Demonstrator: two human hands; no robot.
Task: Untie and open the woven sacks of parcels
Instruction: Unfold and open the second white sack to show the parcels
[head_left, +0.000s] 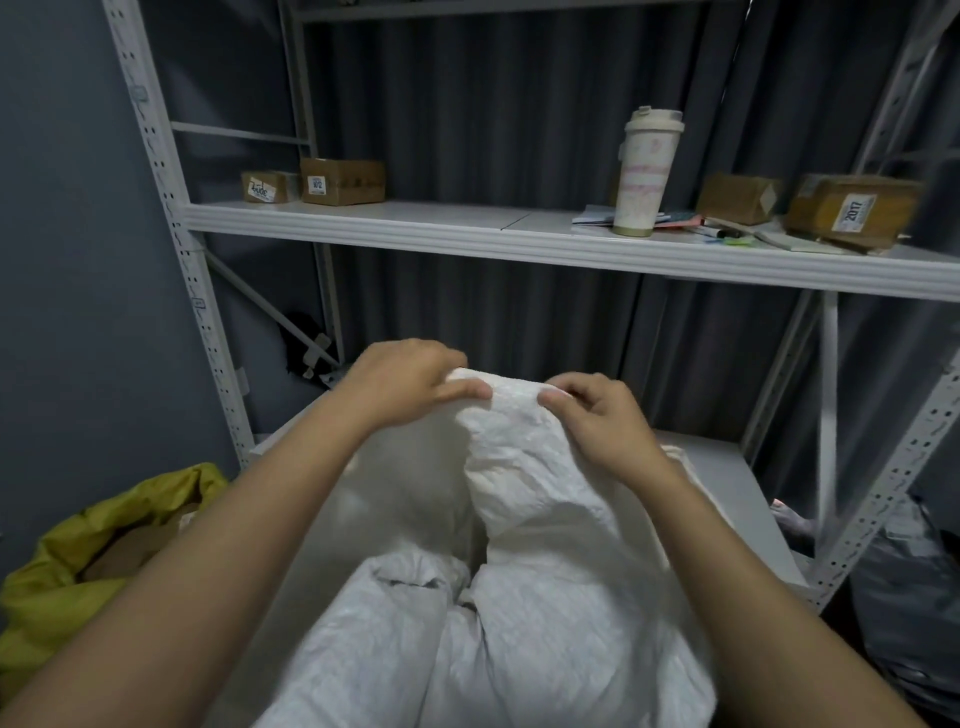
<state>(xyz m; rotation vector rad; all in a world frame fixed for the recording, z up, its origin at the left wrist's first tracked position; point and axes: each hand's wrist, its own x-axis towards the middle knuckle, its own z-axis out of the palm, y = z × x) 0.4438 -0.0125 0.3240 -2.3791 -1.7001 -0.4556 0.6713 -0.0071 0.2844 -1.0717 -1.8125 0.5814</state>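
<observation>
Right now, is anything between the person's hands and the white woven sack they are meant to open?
Nothing visible. The left hand and right hand both already pinch the gathered top of the white woven sack, each grip directly on the fabric. The yellow sack lies off to the left, clear of them.

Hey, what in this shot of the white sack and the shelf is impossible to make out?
Head view only:
- White sack: contents hidden by its own fabric; any tie at the neck covered by the left hand and right hand.
- Yellow bag: partly behind the left forearm.
- Box labels on the shelf: mostly too small or blurred.
- Dark bundle: cut off by the right edge.
</observation>
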